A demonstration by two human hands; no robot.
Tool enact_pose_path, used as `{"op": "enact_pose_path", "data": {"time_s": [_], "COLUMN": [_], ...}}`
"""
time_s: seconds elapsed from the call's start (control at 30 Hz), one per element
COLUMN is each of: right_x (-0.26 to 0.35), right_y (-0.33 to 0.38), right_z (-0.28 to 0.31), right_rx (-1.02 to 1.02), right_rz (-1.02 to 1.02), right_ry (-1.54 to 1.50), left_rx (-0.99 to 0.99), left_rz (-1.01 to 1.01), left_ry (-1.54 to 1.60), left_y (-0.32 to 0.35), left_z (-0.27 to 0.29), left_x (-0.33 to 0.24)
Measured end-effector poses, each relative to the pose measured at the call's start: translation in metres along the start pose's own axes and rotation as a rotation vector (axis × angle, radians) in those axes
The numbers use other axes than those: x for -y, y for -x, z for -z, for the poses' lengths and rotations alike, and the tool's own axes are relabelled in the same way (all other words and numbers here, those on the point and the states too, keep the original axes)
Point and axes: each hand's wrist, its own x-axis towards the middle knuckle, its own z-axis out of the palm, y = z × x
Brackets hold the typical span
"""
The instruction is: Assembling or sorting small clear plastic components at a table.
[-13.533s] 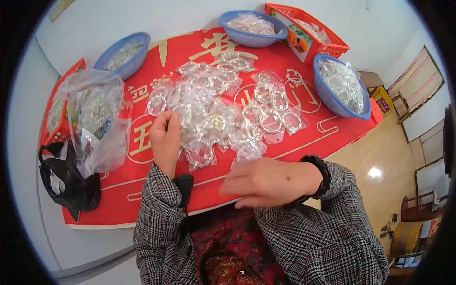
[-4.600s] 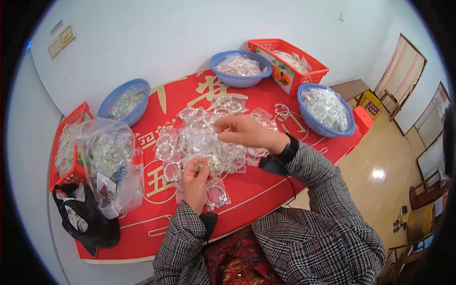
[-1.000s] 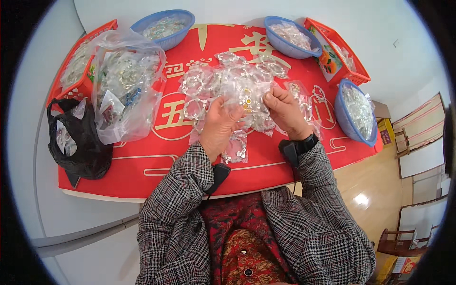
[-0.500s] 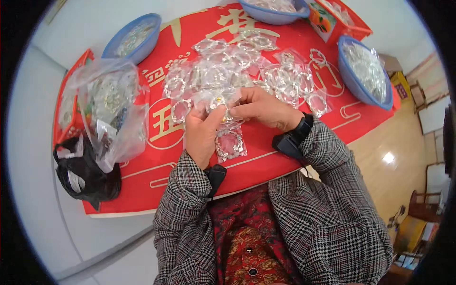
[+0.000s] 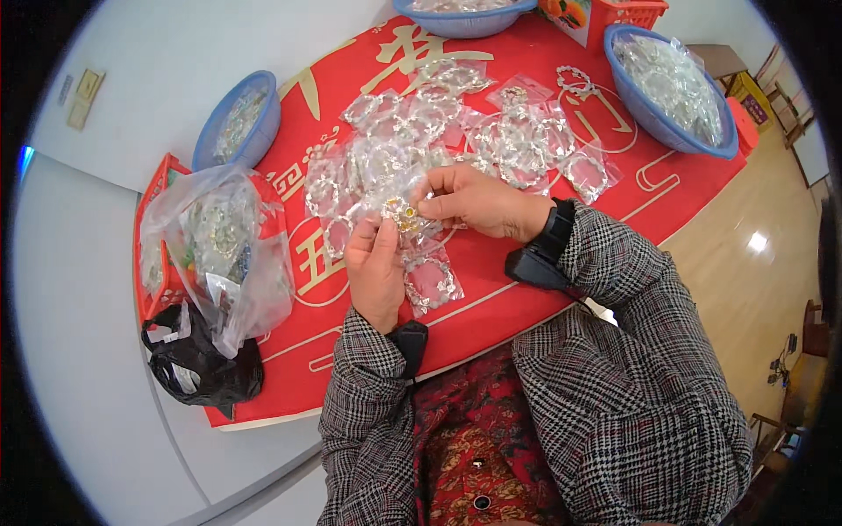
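Between my two hands is a small clear bag with a beaded bracelet (image 5: 399, 209) inside, showing a yellow, gold-toned bit. My left hand (image 5: 377, 267) pinches its lower left side between thumb and fingers. Thumb and forefinger of my right hand (image 5: 469, 200) grip its right side. Just below lies one bagged bracelet (image 5: 431, 280) flat on the red cloth. Beyond my hands spreads a heap of bagged bracelets (image 5: 386, 131), silvery and white, with another cluster (image 5: 522, 140) to its right. A loose bead bracelet (image 5: 574, 81) lies farther right, without a visible bag.
Blue basins of bagged pieces stand at the right (image 5: 671, 96), back (image 5: 465, 19) and left (image 5: 237, 121). A red basket (image 5: 145, 254) sits behind a clear plastic bag (image 5: 263, 289), with a black bag (image 5: 210, 364) nearer. The red cloth (image 5: 491, 307) has pale printed characters.
My view has shifted, so the table appears turned. My hands have spread slightly, and the bagged bracelet between them shows more openly, its yellow part plainer.
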Motion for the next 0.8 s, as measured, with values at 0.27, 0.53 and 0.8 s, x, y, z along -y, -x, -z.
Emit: {"op": "enact_pose_path", "data": {"time_s": [0.27,0.53,0.8], "right_x": [0.006,-0.001,-0.001], "right_y": [0.001,-0.003,-0.003], "right_z": [-0.005,0.003,0.003], "right_rx": [0.025,-0.008,-0.053], "right_rz": [-0.026,0.009,-0.022], "right_ry": [0.054,-0.042,-0.041], "left_rx": [-0.023,-0.025,-0.005], "left_rz": [-0.056,0.016,0.002], "left_ry": [-0.176,-0.024,-0.011], "left_y": [0.003,-0.001,-0.001], "left_z": [-0.006,-0.005,-0.012], "left_x": [-0.004,-0.002,-0.005]}}
